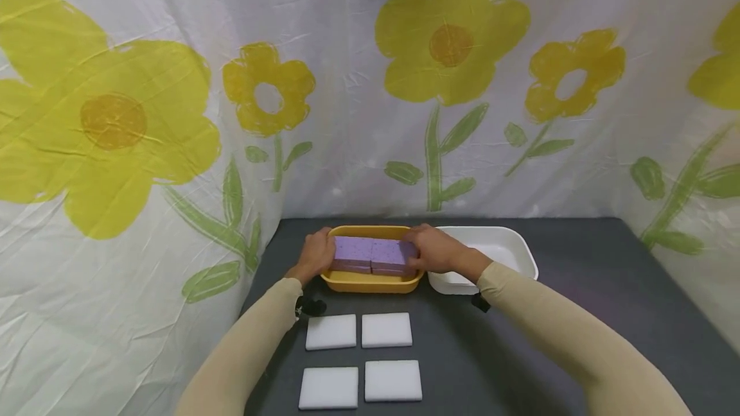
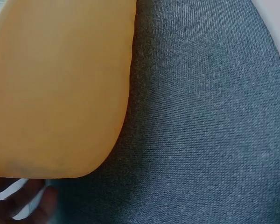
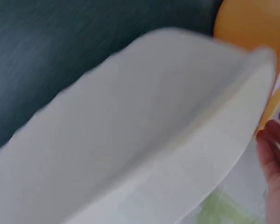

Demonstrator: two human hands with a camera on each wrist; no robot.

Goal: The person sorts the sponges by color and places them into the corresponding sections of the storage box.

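A yellow tray stands near the far side of the dark table, holding purple sponges in stacks set side by side. At the tray's left end is my left hand, its fingers bent around the end wall; in the left wrist view some fingers show past that wall. My right hand reaches over the right end and grips the right-hand purple sponges, fingers behind and thumb in front. The right wrist view shows only part of these fingers, beside the yellow rim. Fingertip contact is partly hidden.
A white tray stands right of the yellow one, under my right wrist. Several white sponges, such as the near right one, lie flat in rows nearer to me. A flower-printed curtain encloses the table's back and sides.
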